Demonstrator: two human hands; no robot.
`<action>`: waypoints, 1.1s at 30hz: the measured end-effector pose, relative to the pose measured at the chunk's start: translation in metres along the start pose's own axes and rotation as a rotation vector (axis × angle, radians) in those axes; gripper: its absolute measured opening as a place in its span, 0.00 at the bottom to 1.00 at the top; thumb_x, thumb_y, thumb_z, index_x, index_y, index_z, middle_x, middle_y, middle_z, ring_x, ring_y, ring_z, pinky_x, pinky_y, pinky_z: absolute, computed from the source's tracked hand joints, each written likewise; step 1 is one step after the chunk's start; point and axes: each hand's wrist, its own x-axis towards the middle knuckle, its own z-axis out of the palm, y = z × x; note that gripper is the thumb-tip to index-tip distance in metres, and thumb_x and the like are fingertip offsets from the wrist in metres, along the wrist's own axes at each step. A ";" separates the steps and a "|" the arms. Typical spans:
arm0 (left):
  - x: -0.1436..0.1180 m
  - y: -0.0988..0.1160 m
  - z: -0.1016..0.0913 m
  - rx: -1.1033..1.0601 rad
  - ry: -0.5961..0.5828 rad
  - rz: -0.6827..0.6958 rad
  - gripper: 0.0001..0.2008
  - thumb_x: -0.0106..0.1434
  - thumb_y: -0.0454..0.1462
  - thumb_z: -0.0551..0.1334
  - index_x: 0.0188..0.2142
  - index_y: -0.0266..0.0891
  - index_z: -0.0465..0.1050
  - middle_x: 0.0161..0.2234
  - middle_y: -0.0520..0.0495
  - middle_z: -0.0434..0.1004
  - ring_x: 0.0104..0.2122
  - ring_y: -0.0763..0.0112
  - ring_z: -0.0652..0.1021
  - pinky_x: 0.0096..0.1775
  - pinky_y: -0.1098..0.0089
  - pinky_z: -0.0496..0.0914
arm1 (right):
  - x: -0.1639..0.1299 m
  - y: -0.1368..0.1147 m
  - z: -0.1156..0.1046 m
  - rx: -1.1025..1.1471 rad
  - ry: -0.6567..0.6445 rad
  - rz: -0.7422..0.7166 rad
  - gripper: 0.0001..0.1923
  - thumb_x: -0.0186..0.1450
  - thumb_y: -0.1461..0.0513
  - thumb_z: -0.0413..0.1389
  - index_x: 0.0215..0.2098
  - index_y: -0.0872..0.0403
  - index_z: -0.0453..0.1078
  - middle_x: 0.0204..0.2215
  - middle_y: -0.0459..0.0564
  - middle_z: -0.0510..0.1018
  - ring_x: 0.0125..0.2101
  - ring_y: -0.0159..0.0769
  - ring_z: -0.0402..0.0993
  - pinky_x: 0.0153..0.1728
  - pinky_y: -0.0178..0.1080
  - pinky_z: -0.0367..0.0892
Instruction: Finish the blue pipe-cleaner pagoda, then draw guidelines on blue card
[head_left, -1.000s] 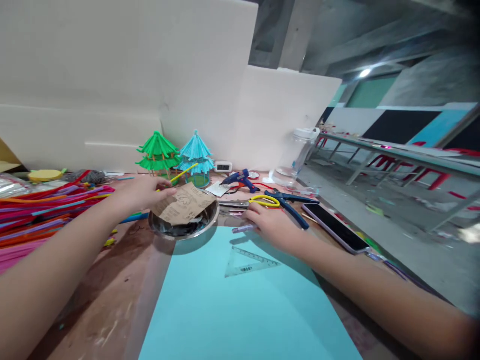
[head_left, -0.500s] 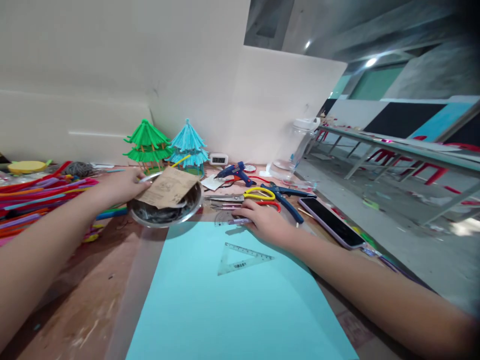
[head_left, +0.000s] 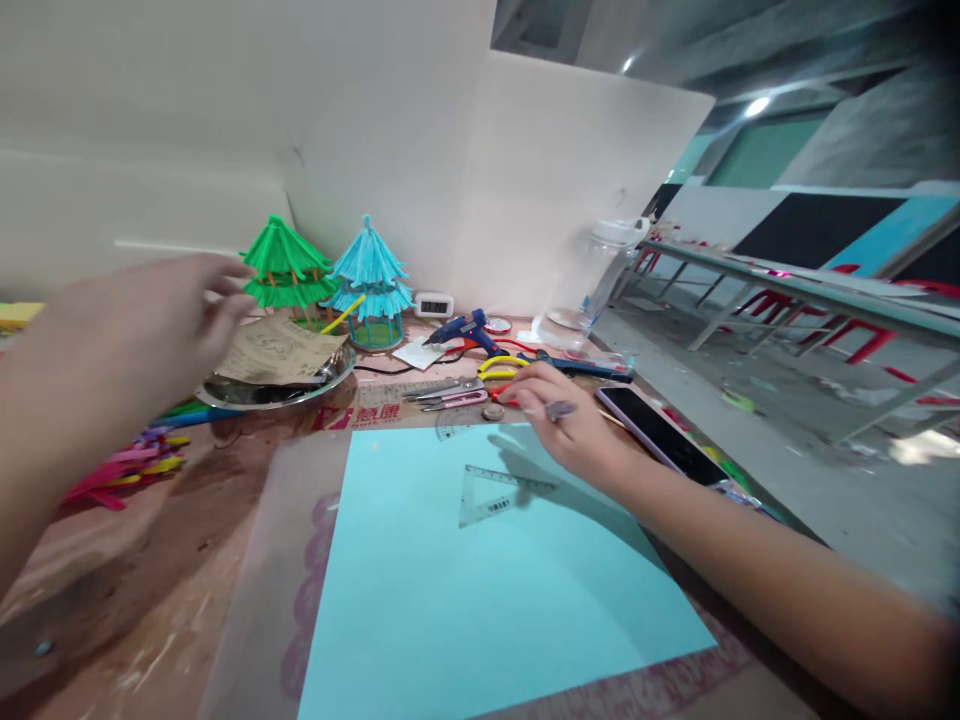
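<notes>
Your right hand [head_left: 576, 437] is holding a pen-like item [head_left: 560, 409] by the far edge of the blue sheet [head_left: 465, 590], likely needing regripping, your left hand [head_left: 154, 325] keeping its fingers loosely parted.

Left hand [head_left: 150, 315] and right hand [head_left: 570, 420]: one pair, bare, slender-fingered; the left is softened by blur, the nails too indistinct to describe. Left forearm [head_left: 34, 440] and right forearm [head_left: 742, 545]: one pair, likewise bare as far as they show; the right is narrow at the wrist, widens toward the elbow and ends in dark blur.
</notes>
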 end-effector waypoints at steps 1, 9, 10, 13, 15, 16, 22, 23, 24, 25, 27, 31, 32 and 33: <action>-0.017 0.025 -0.003 -0.015 0.011 0.097 0.22 0.70 0.49 0.47 0.53 0.45 0.71 0.44 0.42 0.80 0.39 0.50 0.79 0.38 0.56 0.71 | -0.003 -0.005 -0.005 0.053 0.055 0.014 0.23 0.76 0.58 0.36 0.45 0.56 0.73 0.45 0.58 0.75 0.48 0.41 0.74 0.50 0.44 0.70; -0.132 0.135 0.037 -0.406 -0.561 0.821 0.30 0.69 0.52 0.56 0.65 0.40 0.62 0.69 0.42 0.57 0.67 0.49 0.60 0.64 0.44 0.58 | -0.037 -0.002 -0.004 0.166 -0.231 0.104 0.19 0.72 0.52 0.50 0.56 0.49 0.69 0.52 0.55 0.78 0.52 0.46 0.75 0.52 0.50 0.71; -0.132 0.132 0.038 -0.422 -0.645 0.807 0.32 0.70 0.53 0.53 0.67 0.40 0.58 0.70 0.42 0.53 0.69 0.50 0.55 0.66 0.41 0.53 | -0.041 0.001 -0.003 0.138 -0.241 0.117 0.17 0.71 0.53 0.51 0.54 0.50 0.70 0.53 0.56 0.77 0.52 0.48 0.76 0.51 0.51 0.72; -0.122 0.122 0.036 -0.434 -0.830 0.761 0.38 0.69 0.56 0.51 0.70 0.40 0.49 0.72 0.41 0.38 0.70 0.49 0.45 0.67 0.40 0.47 | -0.054 0.002 -0.005 0.062 -0.283 0.162 0.13 0.70 0.55 0.53 0.49 0.51 0.70 0.49 0.57 0.80 0.45 0.48 0.79 0.44 0.50 0.74; -0.116 0.118 0.036 -0.418 -0.865 0.689 0.43 0.67 0.60 0.50 0.72 0.38 0.44 0.72 0.39 0.29 0.70 0.44 0.40 0.66 0.38 0.48 | -0.059 -0.003 -0.012 0.006 -0.331 0.158 0.13 0.70 0.55 0.54 0.49 0.51 0.69 0.48 0.56 0.80 0.45 0.48 0.80 0.44 0.49 0.74; -0.114 0.116 0.037 -0.405 -0.859 0.648 0.45 0.66 0.62 0.50 0.72 0.38 0.43 0.71 0.38 0.27 0.70 0.42 0.39 0.66 0.37 0.48 | -0.060 -0.006 -0.017 -0.019 -0.354 0.147 0.13 0.70 0.55 0.54 0.49 0.51 0.69 0.48 0.56 0.80 0.45 0.48 0.79 0.45 0.49 0.73; -0.106 0.102 0.046 -0.437 -0.800 0.744 0.40 0.68 0.57 0.52 0.71 0.41 0.47 0.72 0.43 0.35 0.70 0.45 0.41 0.66 0.38 0.45 | -0.040 -0.016 -0.034 -0.060 -0.426 0.250 0.13 0.69 0.52 0.55 0.47 0.51 0.66 0.42 0.53 0.79 0.41 0.46 0.77 0.41 0.45 0.69; -0.102 0.099 0.048 -0.478 -0.789 0.815 0.38 0.68 0.56 0.53 0.71 0.43 0.49 0.72 0.44 0.38 0.70 0.47 0.44 0.67 0.41 0.45 | -0.036 -0.016 -0.033 -0.039 -0.436 0.277 0.13 0.68 0.52 0.56 0.46 0.51 0.65 0.42 0.53 0.79 0.41 0.45 0.76 0.40 0.44 0.68; -0.098 0.097 0.049 -0.522 -0.777 0.890 0.37 0.68 0.55 0.55 0.70 0.44 0.50 0.72 0.45 0.41 0.70 0.49 0.46 0.68 0.43 0.45 | -0.033 -0.018 -0.032 -0.020 -0.444 0.292 0.14 0.67 0.53 0.58 0.45 0.51 0.64 0.43 0.52 0.78 0.42 0.44 0.76 0.40 0.43 0.67; -0.094 0.094 0.051 -0.564 -0.765 0.958 0.36 0.67 0.54 0.57 0.70 0.45 0.52 0.72 0.47 0.44 0.70 0.51 0.48 0.68 0.46 0.45 | -0.031 -0.019 -0.030 -0.006 -0.453 0.298 0.15 0.66 0.53 0.59 0.44 0.51 0.63 0.42 0.52 0.77 0.42 0.43 0.75 0.40 0.42 0.67; -0.087 0.091 0.053 -0.630 -0.735 1.034 0.34 0.66 0.51 0.59 0.68 0.46 0.56 0.71 0.49 0.49 0.70 0.54 0.51 0.69 0.49 0.46 | -0.031 -0.025 -0.026 0.004 -0.464 0.299 0.15 0.66 0.53 0.59 0.43 0.51 0.61 0.41 0.51 0.77 0.41 0.41 0.74 0.38 0.40 0.66; -0.079 0.087 0.059 -0.609 -0.677 1.022 0.26 0.69 0.46 0.57 0.65 0.47 0.62 0.69 0.51 0.56 0.69 0.56 0.55 0.69 0.52 0.47 | -0.039 -0.043 -0.022 0.005 -0.494 0.331 0.15 0.67 0.55 0.58 0.47 0.50 0.60 0.42 0.50 0.76 0.37 0.39 0.74 0.34 0.38 0.65; -0.078 0.086 0.061 -0.571 -0.659 0.999 0.24 0.70 0.44 0.55 0.65 0.47 0.62 0.69 0.51 0.57 0.69 0.58 0.56 0.69 0.53 0.48 | -0.041 -0.048 -0.023 0.004 -0.507 0.336 0.15 0.66 0.55 0.58 0.47 0.50 0.61 0.42 0.51 0.76 0.37 0.39 0.74 0.34 0.38 0.64; -0.077 0.085 0.065 -0.530 -0.638 0.968 0.23 0.72 0.43 0.53 0.65 0.48 0.62 0.69 0.52 0.57 0.69 0.60 0.56 0.68 0.55 0.49 | -0.044 -0.053 -0.024 0.002 -0.523 0.341 0.16 0.66 0.55 0.59 0.47 0.50 0.61 0.42 0.51 0.76 0.36 0.40 0.74 0.33 0.38 0.64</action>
